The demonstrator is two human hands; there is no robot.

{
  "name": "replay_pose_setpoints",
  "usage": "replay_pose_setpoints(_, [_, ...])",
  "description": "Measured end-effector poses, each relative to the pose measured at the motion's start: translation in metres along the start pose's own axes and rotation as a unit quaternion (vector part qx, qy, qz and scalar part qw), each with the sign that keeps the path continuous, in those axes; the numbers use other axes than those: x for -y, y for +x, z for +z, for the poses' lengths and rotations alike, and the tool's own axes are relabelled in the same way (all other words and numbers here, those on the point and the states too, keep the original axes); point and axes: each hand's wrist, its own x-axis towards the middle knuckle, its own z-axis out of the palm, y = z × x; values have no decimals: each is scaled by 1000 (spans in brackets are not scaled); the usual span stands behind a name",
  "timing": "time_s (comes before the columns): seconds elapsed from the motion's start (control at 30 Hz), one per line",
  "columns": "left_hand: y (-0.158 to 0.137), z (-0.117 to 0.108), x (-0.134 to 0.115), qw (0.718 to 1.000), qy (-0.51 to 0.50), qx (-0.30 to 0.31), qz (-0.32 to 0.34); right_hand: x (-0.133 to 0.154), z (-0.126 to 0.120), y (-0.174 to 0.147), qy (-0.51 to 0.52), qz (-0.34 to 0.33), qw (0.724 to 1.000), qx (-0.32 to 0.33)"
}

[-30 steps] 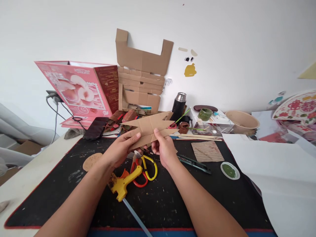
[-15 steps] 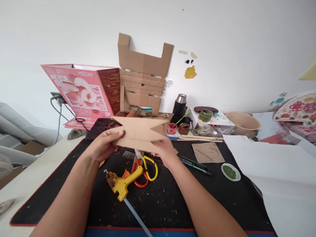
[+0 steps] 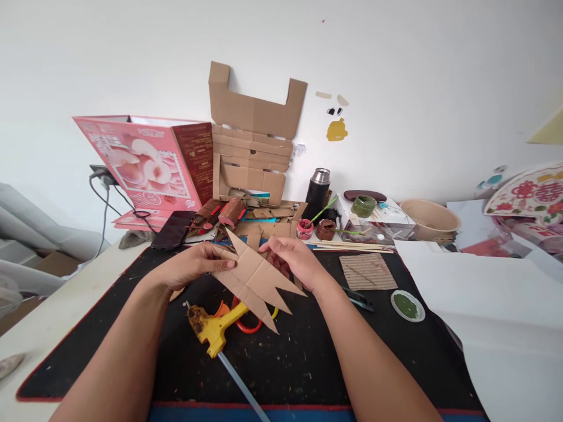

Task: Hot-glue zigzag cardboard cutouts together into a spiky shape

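My left hand pinches a brown cardboard cutout with pointed, notched ends, the thumb lying on its face. The cutout is tilted, its spikes towards the lower right; I cannot tell whether it is one layer or more. Just behind its upper right edge is my right hand, fingers bent and thumb apart, with nothing visible between them. Under the cutout lie a yellow hot glue gun with a long glue stick, and scissors with red and yellow handles, mostly covered.
A black mat covers the table. To the right are a utility knife, corrugated cardboard and a lid with green paint. Behind stand paint jars, a thermos, red-brown rolls and a pink box.
The cutout has swung from level to slanting down right, nearer the mat. My right hand has let go of its notched end and moved to its upper edge.
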Motion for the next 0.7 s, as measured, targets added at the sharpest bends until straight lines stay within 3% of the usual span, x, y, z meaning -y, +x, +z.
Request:
replay_pose_setpoints(0.17, [-2,-2,-1,1000,22,17,-4,-6,2,-1,-194,-81,976,55])
replay_pose_setpoints(0.27, [-1,-9,4,995,-69,-60,26,-9,3,0,-231,-78,969,47])
replay_pose_setpoints(0.33, [2,-15,8,980,-160,-104,59,-8,3,1,-210,-80,974,19])
replay_pose_setpoints(0.43, [7,-14,12,965,-225,-113,72,-7,4,2,-139,-85,986,-42])
replay_pose_setpoints(0.6, [15,17,12,979,-187,-57,60,-13,6,7,-71,-86,984,-138])
replay_pose_setpoints(0.7, [18,37,7,986,-133,-88,38,-18,9,9,-65,-80,984,-148])
